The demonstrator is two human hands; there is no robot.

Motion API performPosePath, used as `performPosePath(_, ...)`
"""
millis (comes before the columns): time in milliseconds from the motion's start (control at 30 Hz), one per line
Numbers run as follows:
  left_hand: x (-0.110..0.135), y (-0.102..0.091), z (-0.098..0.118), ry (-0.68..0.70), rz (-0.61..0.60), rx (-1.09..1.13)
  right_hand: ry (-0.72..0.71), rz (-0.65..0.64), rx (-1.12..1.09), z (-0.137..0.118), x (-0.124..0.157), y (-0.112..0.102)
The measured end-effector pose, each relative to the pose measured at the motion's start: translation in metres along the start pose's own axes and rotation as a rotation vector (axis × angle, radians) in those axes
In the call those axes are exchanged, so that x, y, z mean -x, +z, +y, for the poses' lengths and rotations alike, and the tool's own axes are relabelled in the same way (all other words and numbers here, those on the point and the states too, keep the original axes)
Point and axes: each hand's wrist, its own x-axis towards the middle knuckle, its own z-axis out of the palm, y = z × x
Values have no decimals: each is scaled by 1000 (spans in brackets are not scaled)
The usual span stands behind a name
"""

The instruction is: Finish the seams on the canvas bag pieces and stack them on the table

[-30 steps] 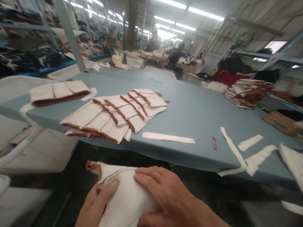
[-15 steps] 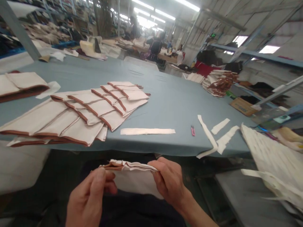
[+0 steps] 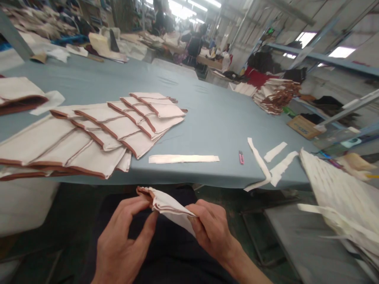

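Low in front of me, below the table's near edge, both hands hold a small cream fabric piece with brown trim (image 3: 166, 205). My left hand (image 3: 124, 244) pinches its brown-edged corner between thumb and fingers. My right hand (image 3: 214, 230) grips the opposite end, fingers closed over the cloth. On the grey-blue table (image 3: 213, 118) a fanned stack of matching brown-trimmed cream pieces (image 3: 97, 134) lies to the left. A cream fabric strip (image 3: 183, 158) lies near the table's front edge, just beyond my hands.
A small pink cutter (image 3: 241, 157) and loose cream strips (image 3: 268, 163) lie to the right on the table. Another folded bundle (image 3: 17, 94) sits far left. A heap of trimmed pieces (image 3: 275, 96) is at the back right. Cream cloth (image 3: 340, 197) drapes at the right. People work in the background.
The view has swung right and down. The cloth went from a bundle pressed under my right hand to a small piece stretched between both hands, now tilted with its left corner raised.
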Motion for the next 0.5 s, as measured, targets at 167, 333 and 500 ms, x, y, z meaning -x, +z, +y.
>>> performPosePath(167,-5,-7,9,-85,-102,183,-16,-53,14,1,3,5)
performPosePath(333,-7,-22,13,-573,-335,330,39,-260,-114,-6,4,15)
performPosePath(500,-10,-38,10,-659,-461,366,486,-348,-607,-21,-14,15)
